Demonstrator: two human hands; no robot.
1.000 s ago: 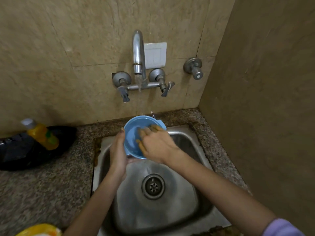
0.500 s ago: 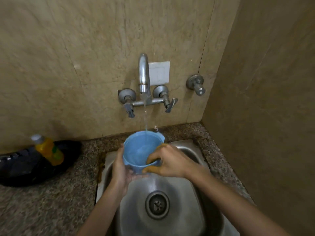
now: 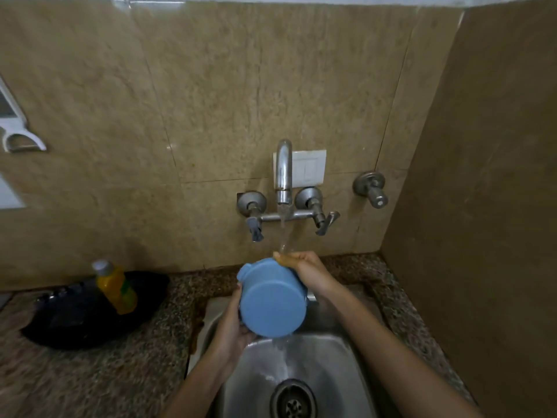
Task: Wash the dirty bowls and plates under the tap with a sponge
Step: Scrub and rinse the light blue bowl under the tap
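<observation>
Blue bowl [image 3: 272,303] tipped base toward camera, just below the tap [image 3: 284,173], over the sink [image 3: 328,366]. Left hand [image 3: 233,330] cupping its lower left side, fingers wrapped on it. Right hand [image 3: 304,268] at its upper rim under the running water, fingers curled around a sponge [image 3: 281,259]. Yellow bottle [image 3: 116,286] on the bench [image 3: 90,372], well left of the tap.

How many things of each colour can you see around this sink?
Blue: 1, the bowl
Yellow: 2, the bottle and the sponge
Black: 1, the pan
Silver metal: 3, the tap, the sink and the wall valve
White: 1, the switch plate
Total: 8
</observation>
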